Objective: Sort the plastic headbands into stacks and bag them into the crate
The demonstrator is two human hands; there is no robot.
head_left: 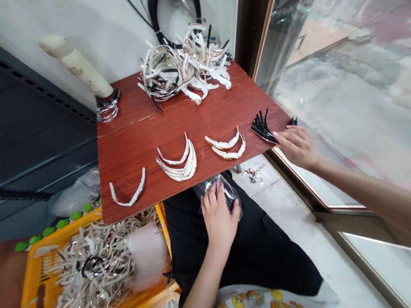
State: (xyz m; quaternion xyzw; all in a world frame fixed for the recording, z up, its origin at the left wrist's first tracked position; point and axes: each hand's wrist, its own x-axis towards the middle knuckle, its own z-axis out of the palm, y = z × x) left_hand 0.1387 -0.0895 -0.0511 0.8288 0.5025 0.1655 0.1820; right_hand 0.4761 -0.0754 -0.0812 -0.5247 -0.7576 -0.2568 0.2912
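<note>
My left hand (218, 215) is on my lap, its fingers curled over a clear plastic bag (230, 193) with black pieces inside. The table's front edge is just above that hand. At the table's right edge, my right hand (296, 145) is closed around black curved strips; one dark end (293, 121) sticks out beyond the knuckles. Touching its fingertips is a fanned bundle of black curved strips (262, 128). White curved strips lie to the left: a pair (230, 152), a nested stack (183, 169) and a single one (132, 198).
A tangled heap of white and black curved strips (180, 72) covers the back of the red-brown table (125, 144). A pale roll (78, 67) leans at the back left. Below left stands a yellow crate (28, 300) full of strips. Glass is on the right.
</note>
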